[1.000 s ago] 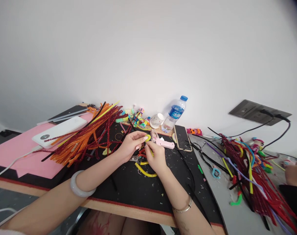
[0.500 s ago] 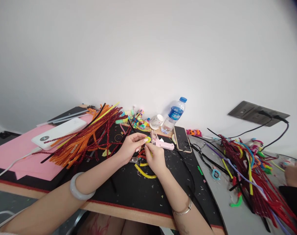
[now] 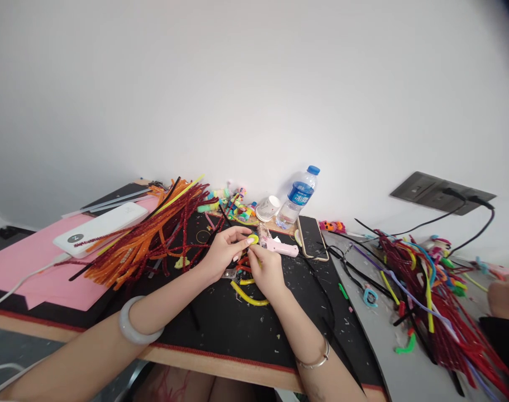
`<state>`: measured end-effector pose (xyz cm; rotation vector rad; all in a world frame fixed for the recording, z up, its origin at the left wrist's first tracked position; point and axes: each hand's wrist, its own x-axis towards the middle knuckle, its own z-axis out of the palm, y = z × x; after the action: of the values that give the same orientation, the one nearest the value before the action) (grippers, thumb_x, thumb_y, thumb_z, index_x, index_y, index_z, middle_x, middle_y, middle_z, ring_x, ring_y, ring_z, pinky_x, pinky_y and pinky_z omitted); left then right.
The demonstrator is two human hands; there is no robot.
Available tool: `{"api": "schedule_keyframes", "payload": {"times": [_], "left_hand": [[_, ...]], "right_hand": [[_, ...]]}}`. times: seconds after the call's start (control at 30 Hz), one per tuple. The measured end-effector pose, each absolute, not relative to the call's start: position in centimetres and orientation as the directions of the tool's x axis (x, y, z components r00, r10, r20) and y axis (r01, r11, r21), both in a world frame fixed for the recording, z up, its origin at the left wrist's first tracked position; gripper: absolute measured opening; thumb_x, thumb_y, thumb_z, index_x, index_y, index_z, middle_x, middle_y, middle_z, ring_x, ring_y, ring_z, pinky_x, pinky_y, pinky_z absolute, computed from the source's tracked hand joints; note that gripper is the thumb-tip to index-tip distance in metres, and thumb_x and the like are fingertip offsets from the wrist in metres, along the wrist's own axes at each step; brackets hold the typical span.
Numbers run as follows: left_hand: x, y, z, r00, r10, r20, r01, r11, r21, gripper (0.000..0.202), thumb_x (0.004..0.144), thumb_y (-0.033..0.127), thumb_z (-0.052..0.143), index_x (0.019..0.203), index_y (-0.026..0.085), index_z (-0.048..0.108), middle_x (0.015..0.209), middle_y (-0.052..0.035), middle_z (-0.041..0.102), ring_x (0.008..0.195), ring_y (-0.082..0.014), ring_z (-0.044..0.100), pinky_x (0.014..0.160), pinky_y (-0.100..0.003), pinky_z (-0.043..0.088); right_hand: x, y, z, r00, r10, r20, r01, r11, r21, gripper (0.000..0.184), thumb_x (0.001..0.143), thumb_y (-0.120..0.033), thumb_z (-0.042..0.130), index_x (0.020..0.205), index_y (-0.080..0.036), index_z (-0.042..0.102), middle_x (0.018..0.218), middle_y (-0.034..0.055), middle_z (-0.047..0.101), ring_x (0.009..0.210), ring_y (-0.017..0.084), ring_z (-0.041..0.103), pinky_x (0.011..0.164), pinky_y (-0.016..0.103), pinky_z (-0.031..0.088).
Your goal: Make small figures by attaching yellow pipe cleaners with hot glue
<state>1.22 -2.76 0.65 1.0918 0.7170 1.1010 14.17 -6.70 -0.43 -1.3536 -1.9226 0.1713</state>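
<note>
My left hand (image 3: 229, 250) is closed, its thumb and fingertips pinching a small round yellow pipe-cleaner piece (image 3: 253, 239). Close against it, my right hand (image 3: 267, 269) is closed too, with fingertips at the lower edge of the same yellow piece. The fingers cover part of it. Just behind my right hand lies a pink glue gun (image 3: 282, 247). Below the hands, yellow pipe cleaners (image 3: 250, 296) curve across the black mat (image 3: 220, 329). A metal tool (image 3: 229, 273), partly hidden, sits beneath my left hand.
Orange and dark red pipe cleaners (image 3: 153, 234) spread at left beside a white power bank (image 3: 101, 228). A water bottle (image 3: 298, 198), a paper cup (image 3: 268, 208) and a phone (image 3: 313, 237) stand behind. More pipe cleaners (image 3: 430, 301) lie right, near another person's hand (image 3: 505, 298).
My hands keep nearly the same pose on the yellow piece. At the far right, the other person's hand has shifted slightly and light-coloured pieces show beside it.
</note>
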Motion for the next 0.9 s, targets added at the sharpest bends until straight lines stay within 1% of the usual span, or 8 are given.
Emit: {"api": "schedule_keyframes", "payload": {"times": [0.17,0.47,0.73,0.9], "left_hand": [[1.23,-2.74,0.76,0.321,0.945,0.057,-0.319,0.051,0.946,0.03,0.064,0.03,0.07,0.09,0.016,0.061,0.065,0.0026,0.056,0.038,-0.0006,0.034,0.038,-0.018,0.022],[1.2,-2.69,0.36,0.319,0.944,0.08,-0.286,0.016,0.958,0.029,0.067,0.03,0.068,0.091,0.016,0.06,0.066,0.0022,0.055,0.039,-0.0008,0.035,0.038,-0.018,0.023],[1.24,-2.66,0.47,0.301,0.951,0.073,-0.256,0.007,0.967,0.027,0.067,0.03,0.068,0.088,0.015,0.061,0.066,0.0017,0.056,0.038,-0.0009,0.036,0.038,-0.018,0.023],[1.31,-2.71,0.61,0.298,0.951,0.079,-0.247,-0.003,0.969,0.026,0.067,0.03,0.068,0.087,0.014,0.06,0.066,0.0021,0.056,0.038,-0.0005,0.036,0.037,-0.017,0.024]], "right_hand": [[14.18,-6.68,-0.39,-0.139,0.852,0.505,0.747,0.425,-0.511,0.022,0.086,-0.018,0.04,0.074,-0.019,0.059,0.056,0.0002,0.054,0.047,0.011,0.047,0.05,0.022,0.033],[14.23,-6.66,-0.38,-0.134,0.854,0.502,0.747,0.42,-0.515,0.022,0.086,-0.018,0.04,0.074,-0.019,0.058,0.056,-0.0001,0.053,0.047,0.011,0.047,0.05,0.021,0.032],[14.31,-6.65,-0.59,-0.125,0.859,0.497,0.749,0.41,-0.52,0.021,0.086,-0.018,0.04,0.072,-0.018,0.057,0.057,0.0002,0.054,0.048,0.011,0.047,0.05,0.021,0.032],[14.34,-6.57,-0.65,-0.126,0.859,0.497,0.767,0.402,-0.5,0.024,0.086,-0.019,0.039,0.069,-0.017,0.056,0.056,0.0002,0.053,0.048,0.01,0.046,0.051,0.021,0.031]]}}
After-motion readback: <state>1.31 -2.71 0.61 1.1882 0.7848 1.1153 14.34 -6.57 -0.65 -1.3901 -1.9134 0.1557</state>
